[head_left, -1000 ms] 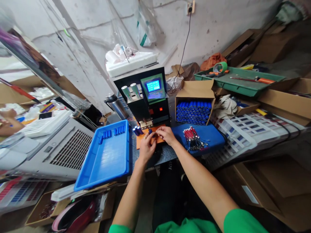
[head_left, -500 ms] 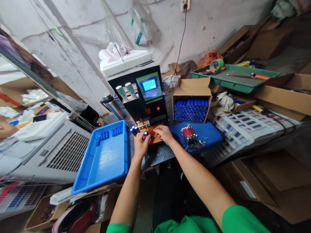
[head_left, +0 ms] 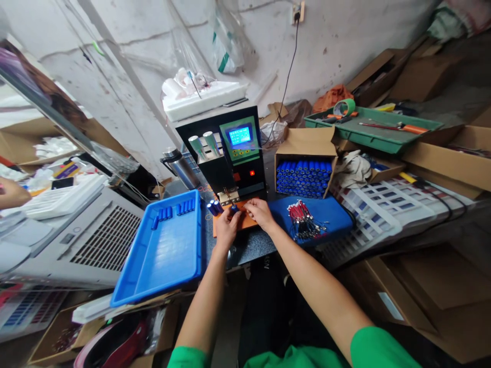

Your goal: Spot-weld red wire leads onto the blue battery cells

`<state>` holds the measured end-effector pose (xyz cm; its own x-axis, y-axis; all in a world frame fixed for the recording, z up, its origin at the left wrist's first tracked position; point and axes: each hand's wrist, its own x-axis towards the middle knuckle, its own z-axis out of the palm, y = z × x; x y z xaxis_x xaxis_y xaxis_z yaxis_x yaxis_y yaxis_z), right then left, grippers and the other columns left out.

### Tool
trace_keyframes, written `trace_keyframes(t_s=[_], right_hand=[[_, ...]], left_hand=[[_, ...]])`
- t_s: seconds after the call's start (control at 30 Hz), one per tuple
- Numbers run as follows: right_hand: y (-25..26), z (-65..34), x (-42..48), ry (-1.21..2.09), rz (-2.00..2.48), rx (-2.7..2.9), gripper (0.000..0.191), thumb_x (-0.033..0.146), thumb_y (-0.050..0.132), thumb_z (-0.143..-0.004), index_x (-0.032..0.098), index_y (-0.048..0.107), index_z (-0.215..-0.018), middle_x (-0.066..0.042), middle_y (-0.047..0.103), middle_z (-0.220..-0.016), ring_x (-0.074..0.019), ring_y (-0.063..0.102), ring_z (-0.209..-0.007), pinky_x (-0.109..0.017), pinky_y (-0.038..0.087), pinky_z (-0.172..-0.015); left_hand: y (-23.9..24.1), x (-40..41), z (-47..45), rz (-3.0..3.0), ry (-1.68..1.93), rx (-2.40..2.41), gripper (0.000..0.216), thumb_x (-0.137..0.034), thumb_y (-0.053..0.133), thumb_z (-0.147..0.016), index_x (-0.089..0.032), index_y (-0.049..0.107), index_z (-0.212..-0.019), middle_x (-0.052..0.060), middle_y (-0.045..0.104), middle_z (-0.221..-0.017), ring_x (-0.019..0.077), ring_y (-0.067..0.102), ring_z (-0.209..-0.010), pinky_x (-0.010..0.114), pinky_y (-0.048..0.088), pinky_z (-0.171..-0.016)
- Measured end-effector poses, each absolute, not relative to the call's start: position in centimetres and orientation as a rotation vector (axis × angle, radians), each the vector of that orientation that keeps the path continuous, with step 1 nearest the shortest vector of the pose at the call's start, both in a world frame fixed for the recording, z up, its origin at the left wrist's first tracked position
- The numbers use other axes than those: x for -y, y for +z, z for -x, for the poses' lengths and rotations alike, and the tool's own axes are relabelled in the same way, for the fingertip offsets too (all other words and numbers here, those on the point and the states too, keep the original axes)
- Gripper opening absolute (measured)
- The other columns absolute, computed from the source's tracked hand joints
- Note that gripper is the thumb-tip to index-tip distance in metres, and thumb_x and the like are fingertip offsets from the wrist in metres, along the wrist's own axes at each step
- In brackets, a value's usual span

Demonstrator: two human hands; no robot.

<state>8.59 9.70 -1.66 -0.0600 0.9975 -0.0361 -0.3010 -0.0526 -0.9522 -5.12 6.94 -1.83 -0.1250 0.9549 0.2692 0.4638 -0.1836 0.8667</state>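
My left hand [head_left: 227, 228] is closed around a blue cylindrical battery cell [head_left: 234, 208], held upright beneath the electrode pins of a black spot welder [head_left: 215, 176]. Fingers pinched, my right hand [head_left: 261, 213] is just right of that cell over the orange base plate [head_left: 248, 223]; what it grips is too small to make out. Several more blue cells [head_left: 215, 206] stand together on the plate, left of my left hand. To the right, red and black wire leads [head_left: 302, 220] with white connectors lie in a bundle on a blue pad [head_left: 335, 220].
A blue tray [head_left: 164, 255] with several cells along its far side stands at the left. Behind the pad is a cardboard box [head_left: 305, 148] filled with blue cells. A steel flask [head_left: 182, 166] stands beside the welder. Another person's hand [head_left: 13, 194] shows at the left edge.
The cell in my left hand has moved back under the welder's pins, its top end now partly behind them. My right hand stays pinched beside it. The view has shifted slightly.
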Motion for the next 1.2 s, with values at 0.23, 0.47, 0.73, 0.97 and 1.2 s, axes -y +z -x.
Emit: trace_keyframes(t_s=[0.23, 0.47, 0.73, 0.97, 1.2], right_hand=[[-1.2, -8.1, -9.9, 1.384, 0.974, 1.036, 0.020, 0.037, 0.062, -0.068, 0.020, 0.054, -0.064, 0.006, 0.048, -0.050, -0.0080, 0.041, -0.045, -0.020, 0.029, -0.043], [-1.5, -7.3, -10.6, 1.294, 1.045, 1.175, 0.019, 0.037, 0.061, -0.072, 0.019, 0.059, -0.065, 0.005, 0.052, -0.048, -0.0105, 0.048, -0.047, -0.021, 0.036, -0.047], [-2.4, -6.9, -11.2, 1.135, 1.123, 1.311, 0.020, 0.040, 0.062, -0.075, 0.021, 0.062, -0.071, 0.002, 0.060, -0.058, -0.0148, 0.057, -0.058, -0.022, 0.040, -0.052], [-2.3, -6.7, -11.1, 1.015, 1.135, 1.377, 0.018, 0.038, 0.060, -0.077, 0.021, 0.061, -0.070, -0.001, 0.064, -0.066, -0.0169, 0.059, -0.067, -0.023, 0.040, -0.057], [-2.6, -6.5, -11.0, 0.977, 1.157, 1.382, 0.017, 0.036, 0.060, -0.078, 0.021, 0.061, -0.071, -0.001, 0.066, -0.070, -0.0171, 0.059, -0.067, -0.025, 0.040, -0.059]], left_hand=[[-3.2, -7.0, 5.3, -1.673, 1.250, -1.680, 0.033, -0.042, 0.061, -0.086, -0.020, 0.070, -0.108, 0.003, 0.073, -0.080, 0.0174, 0.066, -0.072, 0.027, 0.050, -0.071], [-3.0, -6.7, 5.1, -1.726, 1.243, -1.770, 0.032, -0.040, 0.058, -0.088, -0.021, 0.070, -0.110, 0.003, 0.073, -0.080, 0.0181, 0.065, -0.071, 0.027, 0.047, -0.068], [-3.4, -6.8, 5.2, -1.701, 1.240, -1.792, 0.034, -0.039, 0.057, -0.088, -0.021, 0.069, -0.114, 0.004, 0.074, -0.086, 0.0197, 0.067, -0.076, 0.026, 0.044, -0.066], [-3.2, -6.8, 5.2, -1.701, 1.222, -1.821, 0.032, -0.038, 0.058, -0.088, -0.021, 0.070, -0.113, 0.003, 0.073, -0.084, 0.0193, 0.065, -0.074, 0.026, 0.042, -0.065], [-3.0, -6.7, 5.1, -1.698, 1.220, -1.810, 0.033, -0.038, 0.057, -0.088, -0.021, 0.070, -0.114, 0.003, 0.072, -0.082, 0.0190, 0.065, -0.073, 0.026, 0.043, -0.066]])
